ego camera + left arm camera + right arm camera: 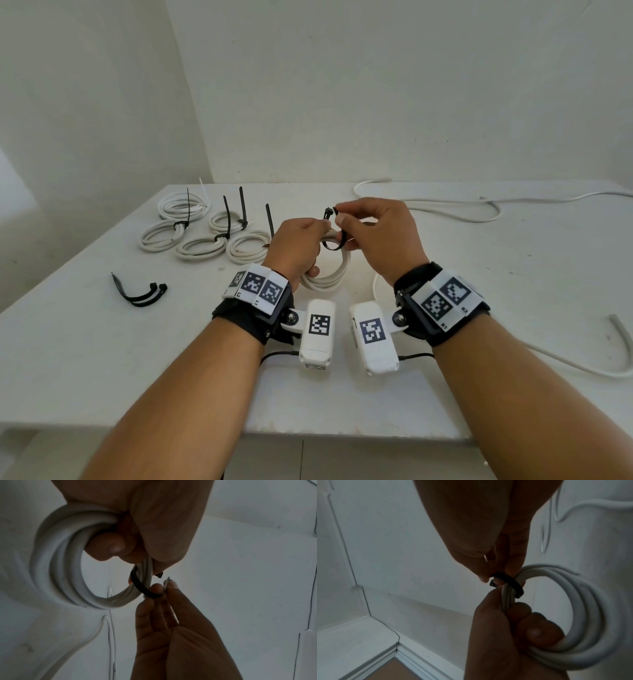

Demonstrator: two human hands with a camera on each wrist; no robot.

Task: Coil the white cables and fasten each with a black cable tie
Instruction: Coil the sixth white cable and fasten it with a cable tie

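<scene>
My left hand [301,240] grips a coil of white cable [325,279] held above the table, fingers curled through its ring. A black cable tie [334,238] loops around the coil's strands beside those fingers. My right hand [340,221] pinches the tie's tail end, close to the tie's head [328,213]. In the left wrist view the coil [56,561] hangs from the left hand [137,520], and the tie [140,586] curves under the strands to the right hand [163,615]. The right wrist view shows the tie [508,581] over the coil [590,601], its head free.
Several coiled cables with black ties [191,226] lie at the table's back left. Two spare black ties [140,294] lie at the front left. A loose white cable [445,205] snakes along the back right; another [582,366] runs at the right edge.
</scene>
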